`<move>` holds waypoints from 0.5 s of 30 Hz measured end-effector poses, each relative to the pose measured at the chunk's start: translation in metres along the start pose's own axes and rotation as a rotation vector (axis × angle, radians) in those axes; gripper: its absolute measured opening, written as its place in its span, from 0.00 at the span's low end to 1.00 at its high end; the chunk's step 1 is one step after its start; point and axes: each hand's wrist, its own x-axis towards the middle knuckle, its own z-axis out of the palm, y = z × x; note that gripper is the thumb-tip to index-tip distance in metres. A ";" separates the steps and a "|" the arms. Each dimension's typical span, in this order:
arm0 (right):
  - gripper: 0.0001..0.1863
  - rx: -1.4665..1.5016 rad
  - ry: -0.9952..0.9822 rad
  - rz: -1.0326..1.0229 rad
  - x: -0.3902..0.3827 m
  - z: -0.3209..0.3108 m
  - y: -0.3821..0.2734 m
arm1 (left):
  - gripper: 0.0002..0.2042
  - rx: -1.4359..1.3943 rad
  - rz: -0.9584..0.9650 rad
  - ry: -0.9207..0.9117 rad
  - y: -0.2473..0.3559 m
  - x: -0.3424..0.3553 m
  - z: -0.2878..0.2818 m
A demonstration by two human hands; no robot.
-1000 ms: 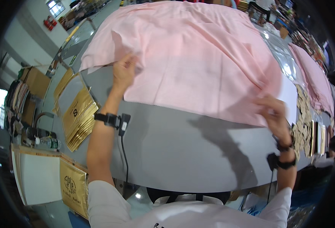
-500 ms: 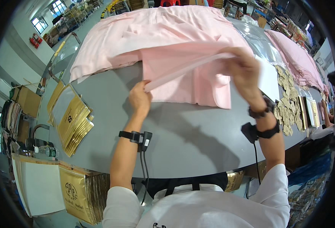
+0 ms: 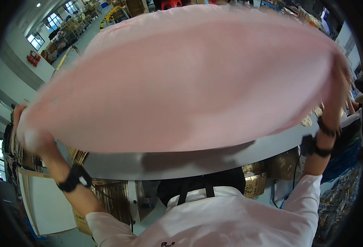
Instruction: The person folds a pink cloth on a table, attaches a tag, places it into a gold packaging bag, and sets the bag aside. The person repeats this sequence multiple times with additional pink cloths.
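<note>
A pink fabric sheet (image 3: 181,94) is stretched wide in the air between my hands, blurred, covering most of the table. My left hand (image 3: 35,133) grips its left end, partly hidden in the cloth and blurred. My right hand (image 3: 338,80) holds the upper right corner, also blurred. Black straps with small devices sit on both wrists. Behind the sheet lies more pink fabric (image 3: 157,18). The grey table (image 3: 165,166) shows along its near edge, under the sheet.
Gold packets (image 3: 78,156) peek out at left; small beige tags (image 3: 307,119) at right. Below are a white board (image 3: 47,201) and gold packages (image 3: 255,183). Further off are a red fire extinguisher (image 3: 33,59), yellow rail, shelving and part of another person (image 3: 352,107) at far right.
My hands have spread far apart, left going leftward and right moving right and up, lifting the pink sheet from the table into a wide span that now hides most of the tabletop.
</note>
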 end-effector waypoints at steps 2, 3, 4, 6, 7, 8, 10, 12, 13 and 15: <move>0.23 0.152 -0.233 0.020 0.034 0.054 0.034 | 0.15 -0.302 -0.298 -0.025 -0.020 0.035 0.046; 0.21 0.195 -0.222 0.192 0.048 0.080 0.049 | 0.15 -0.027 -0.501 -0.106 -0.029 0.047 0.073; 0.20 0.300 -0.314 0.242 0.061 0.102 0.059 | 0.16 -0.015 -0.566 -0.202 -0.031 0.056 0.088; 0.21 0.311 -0.213 0.329 0.098 0.120 0.057 | 0.17 -0.050 -0.534 -0.228 -0.027 0.078 0.104; 0.22 0.311 -0.109 0.314 0.104 0.120 0.052 | 0.17 -0.137 -0.422 -0.180 -0.020 0.090 0.103; 0.24 0.349 -0.036 0.174 0.109 0.120 0.044 | 0.17 -0.204 -0.321 -0.119 -0.013 0.099 0.101; 0.14 0.550 0.044 -0.009 0.119 0.109 0.015 | 0.17 -0.273 -0.092 -0.014 0.008 0.113 0.073; 0.16 0.443 0.098 -0.123 0.111 0.073 -0.016 | 0.17 -0.108 0.212 0.008 0.030 0.111 0.033; 0.19 0.348 0.086 -0.261 0.111 0.061 -0.028 | 0.17 -0.038 0.187 0.122 0.040 0.103 0.010; 0.20 -0.055 0.097 -0.433 0.072 0.023 -0.036 | 0.18 0.068 0.228 0.272 0.054 0.068 -0.029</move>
